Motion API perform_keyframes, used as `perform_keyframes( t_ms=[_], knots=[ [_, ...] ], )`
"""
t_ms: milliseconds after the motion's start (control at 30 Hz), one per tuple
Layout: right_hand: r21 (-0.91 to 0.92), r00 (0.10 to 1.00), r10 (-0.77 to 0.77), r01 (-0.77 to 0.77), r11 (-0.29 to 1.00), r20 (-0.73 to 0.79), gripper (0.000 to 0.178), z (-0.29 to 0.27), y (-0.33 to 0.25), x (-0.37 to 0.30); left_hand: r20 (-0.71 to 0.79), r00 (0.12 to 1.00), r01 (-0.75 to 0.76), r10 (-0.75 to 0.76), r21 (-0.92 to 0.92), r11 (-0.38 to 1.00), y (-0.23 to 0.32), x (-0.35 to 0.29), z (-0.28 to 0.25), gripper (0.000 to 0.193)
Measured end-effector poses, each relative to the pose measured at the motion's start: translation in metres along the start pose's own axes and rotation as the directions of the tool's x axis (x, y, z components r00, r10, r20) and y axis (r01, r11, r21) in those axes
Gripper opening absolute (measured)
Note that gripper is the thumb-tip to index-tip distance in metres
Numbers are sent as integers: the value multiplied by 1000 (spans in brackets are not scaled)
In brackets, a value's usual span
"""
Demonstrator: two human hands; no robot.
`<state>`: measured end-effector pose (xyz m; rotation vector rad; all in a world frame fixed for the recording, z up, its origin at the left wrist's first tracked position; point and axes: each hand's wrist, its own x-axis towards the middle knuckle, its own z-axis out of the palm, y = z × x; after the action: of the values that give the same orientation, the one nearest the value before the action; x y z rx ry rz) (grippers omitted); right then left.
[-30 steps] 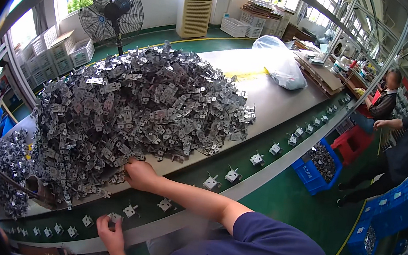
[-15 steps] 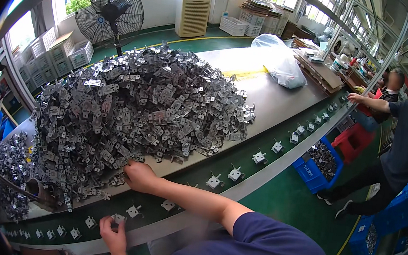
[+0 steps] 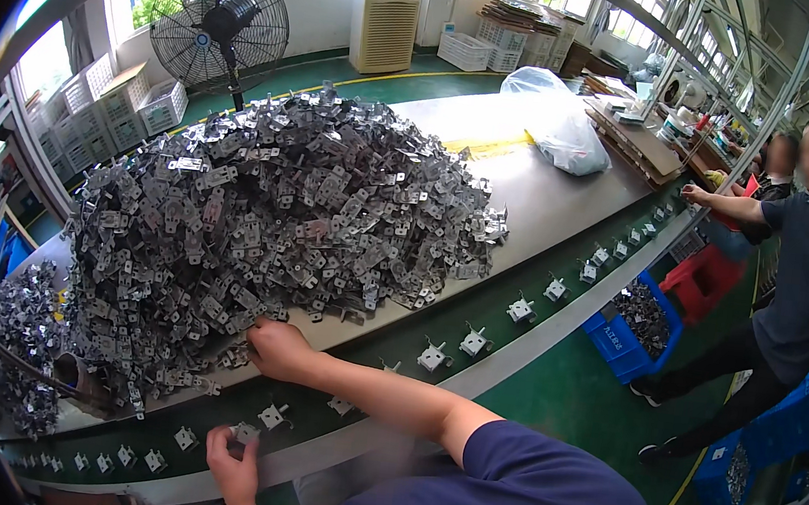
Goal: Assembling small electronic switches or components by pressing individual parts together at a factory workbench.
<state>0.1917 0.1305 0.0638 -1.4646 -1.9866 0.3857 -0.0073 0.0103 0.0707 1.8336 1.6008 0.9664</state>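
Observation:
A large heap of small silvery stamped metal brackets [image 3: 290, 210] covers the left part of the metal table. My right hand [image 3: 282, 350] rests at the heap's near edge, its fingers curled in; what they grip is hidden. Along the near side of the table runs a dark green conveyor belt [image 3: 379, 389] with a spaced row of small metal assemblies [image 3: 433, 356]. Over the belt, my left hand [image 3: 235, 463] has thumb and forefinger closed around one metal assembly [image 3: 246, 432]. Another assembly [image 3: 273, 415] sits just to its right.
Clear plastic bag [image 3: 572, 142] and stacked brown boards [image 3: 636, 144] lie at the table's far end. A black fan [image 3: 221, 22] stands behind the heap. To the right are a blue crate [image 3: 629, 338] of metal parts and a standing person [image 3: 807, 268] reaching toward the belt.
The assemblies on the belt have shifted slightly right and away. My left hand has moved a little right with its assembly; my right hand has hardly moved. The standing person has shifted stance.

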Motion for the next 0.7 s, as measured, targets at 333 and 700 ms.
perform_keyframes(
  t_ms=[333,700],
  knots=[
    [11,1000,4,-4,1000,16,24,-3,-1,0,99,993,85,-72,-135,987,2,-2,3,27],
    [44,999,32,-33,998,18,25,-4,-1,-1,8,998,67,-69,-356,932,-20,-10,6,19]
  ],
)
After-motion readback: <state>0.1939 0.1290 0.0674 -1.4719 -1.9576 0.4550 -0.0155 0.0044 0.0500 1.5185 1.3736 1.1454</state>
